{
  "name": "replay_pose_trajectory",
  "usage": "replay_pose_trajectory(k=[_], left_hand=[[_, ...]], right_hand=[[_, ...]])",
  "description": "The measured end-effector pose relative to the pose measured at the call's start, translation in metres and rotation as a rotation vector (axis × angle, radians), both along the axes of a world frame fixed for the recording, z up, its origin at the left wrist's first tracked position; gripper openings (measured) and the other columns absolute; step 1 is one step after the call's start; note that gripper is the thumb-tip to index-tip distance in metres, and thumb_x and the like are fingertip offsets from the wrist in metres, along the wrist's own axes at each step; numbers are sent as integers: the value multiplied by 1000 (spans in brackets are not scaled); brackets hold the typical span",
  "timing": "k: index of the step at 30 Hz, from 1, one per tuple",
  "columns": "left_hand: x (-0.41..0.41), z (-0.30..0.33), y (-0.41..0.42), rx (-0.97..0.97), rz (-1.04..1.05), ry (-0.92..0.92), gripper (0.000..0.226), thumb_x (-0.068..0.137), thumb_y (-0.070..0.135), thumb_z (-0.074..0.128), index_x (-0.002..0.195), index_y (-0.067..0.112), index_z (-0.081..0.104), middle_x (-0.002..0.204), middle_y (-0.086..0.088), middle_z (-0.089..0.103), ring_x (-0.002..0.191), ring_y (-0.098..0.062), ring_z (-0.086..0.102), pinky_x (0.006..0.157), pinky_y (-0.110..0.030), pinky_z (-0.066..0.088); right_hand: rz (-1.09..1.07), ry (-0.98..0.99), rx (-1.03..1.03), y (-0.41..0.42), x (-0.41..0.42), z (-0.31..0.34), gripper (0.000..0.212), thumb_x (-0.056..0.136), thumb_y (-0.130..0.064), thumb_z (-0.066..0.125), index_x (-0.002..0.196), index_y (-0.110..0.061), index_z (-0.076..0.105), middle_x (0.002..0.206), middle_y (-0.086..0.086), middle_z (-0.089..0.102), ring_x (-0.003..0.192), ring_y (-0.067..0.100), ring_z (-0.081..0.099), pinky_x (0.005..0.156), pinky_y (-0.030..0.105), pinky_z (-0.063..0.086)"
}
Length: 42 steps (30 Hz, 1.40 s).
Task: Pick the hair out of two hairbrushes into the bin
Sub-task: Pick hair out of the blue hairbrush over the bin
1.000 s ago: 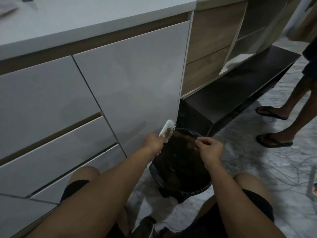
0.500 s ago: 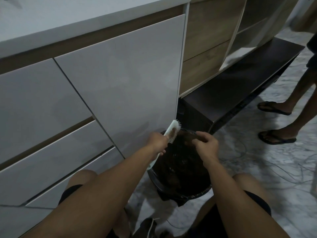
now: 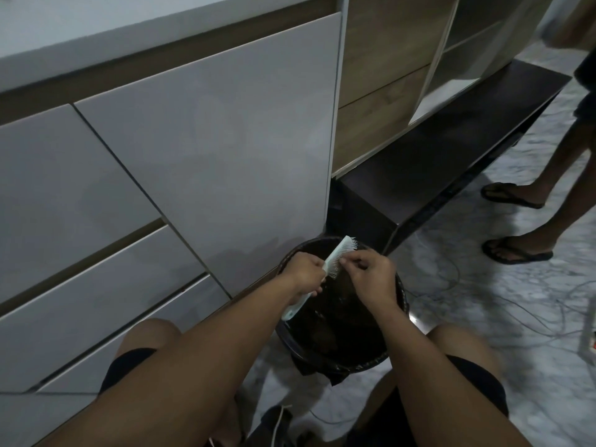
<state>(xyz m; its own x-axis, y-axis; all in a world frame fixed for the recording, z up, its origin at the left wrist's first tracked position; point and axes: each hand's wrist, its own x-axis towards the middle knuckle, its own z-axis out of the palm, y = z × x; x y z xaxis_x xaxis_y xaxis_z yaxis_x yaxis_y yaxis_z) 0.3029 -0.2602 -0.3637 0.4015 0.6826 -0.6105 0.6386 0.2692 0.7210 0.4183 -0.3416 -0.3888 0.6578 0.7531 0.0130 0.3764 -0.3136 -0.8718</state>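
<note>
In the lower middle of the frame, a pale brush [image 3: 335, 262] is held over the bin [image 3: 392, 346], with its teeth turned to the right. The left hand [image 3: 304, 274] is wrapped tight round the handle, and the end of the handle can be seen sticking out below the fist. Just to the right, the right hand [image 3: 371, 274] is bent down at the wrist, and its fingers [image 3: 348, 260] are pinched close at the teeth. Hair between them cannot be made out.

Hair could be dropped on the floor [image 3: 483, 285] if the pinch is moved past the rim. The brush could be let slip into the bin if it is pulled too hard. A second brush cannot be seen. Further right, cables [image 3: 516, 317] are spread on the floor near a second person's feet [image 3: 516, 251]
</note>
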Motion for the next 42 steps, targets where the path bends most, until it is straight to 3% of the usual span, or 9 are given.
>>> replay_pose_trajectory(k=[7, 11, 14, 17, 23, 26, 29, 37, 42], left_hand=[[-7, -2, 6, -15, 107, -9, 32, 96, 1, 45, 124, 3, 60, 77, -8, 60, 60, -17, 54, 54, -27, 47], [-9, 2, 7, -44, 109, -33, 32, 95, -2, 45, 123, 1, 59, 77, -10, 59, 59, -17, 52, 54, -26, 46], [-7, 4, 4, -56, 111, -54, 31, 95, -1, 45, 122, 2, 60, 78, -11, 60, 56, -17, 52, 53, -27, 45], [-5, 4, 3, -63, 88, -60, 33, 94, 0, 46, 124, 3, 59, 90, -15, 64, 56, -17, 54, 51, -26, 47], [-14, 0, 10, 80, 138, -4, 32, 92, -2, 44, 118, 3, 62, 95, -19, 63, 56, -16, 52, 49, -26, 44], [-21, 1, 12, 83, 161, -10, 27, 91, -5, 42, 104, 3, 64, 84, -20, 59, 53, -18, 48, 50, -29, 40], [-24, 5, 12, 58, 176, -35, 23, 93, -4, 40, 96, 9, 59, 73, -10, 57, 53, -17, 48, 51, -28, 41], [-24, 8, 7, -33, 169, -84, 32, 90, -3, 46, 117, 0, 62, 82, -11, 60, 61, -18, 53, 55, -29, 45], [-25, 8, -4, -42, 93, -98, 42, 83, -12, 49, 119, 3, 64, 76, -8, 62, 60, -15, 56, 55, -27, 48]], right_hand=[[-269, 117, -8, -1, 9, -2, 8, 87, -10, 66, 91, -14, 71, 84, 3, 72, 83, 20, 69, 82, 34, 56], [-126, 116, 17, 0, 6, -2, 21, 88, -7, 64, 107, -12, 72, 90, 3, 72, 85, 18, 69, 83, 31, 56], [-38, 97, -7, 1, -2, -3, 21, 86, -6, 67, 105, -9, 75, 94, 2, 74, 84, 11, 68, 84, 26, 54], [-93, 69, -22, 1, -2, -3, 18, 86, -6, 67, 101, -9, 76, 93, 4, 76, 83, 12, 68, 85, 28, 55], [-306, 97, -95, -1, 10, -9, 18, 84, -4, 64, 96, -5, 77, 97, 11, 76, 94, 25, 69, 94, 33, 52], [-327, 142, -101, -1, 10, -12, 18, 86, -3, 63, 97, -5, 76, 98, 11, 75, 95, 24, 68, 91, 29, 51], [-300, 163, -122, 1, 9, -15, 20, 86, -4, 61, 99, -7, 76, 98, 10, 75, 96, 24, 68, 93, 32, 52], [-166, 240, -235, 3, -1, -9, 34, 86, -12, 66, 119, -18, 68, 112, 3, 67, 103, 18, 61, 100, 36, 49], [-15, 657, -121, 2, -18, 5, 29, 90, -31, 66, 115, -15, 64, 102, 4, 73, 89, 20, 73, 80, 31, 57]])
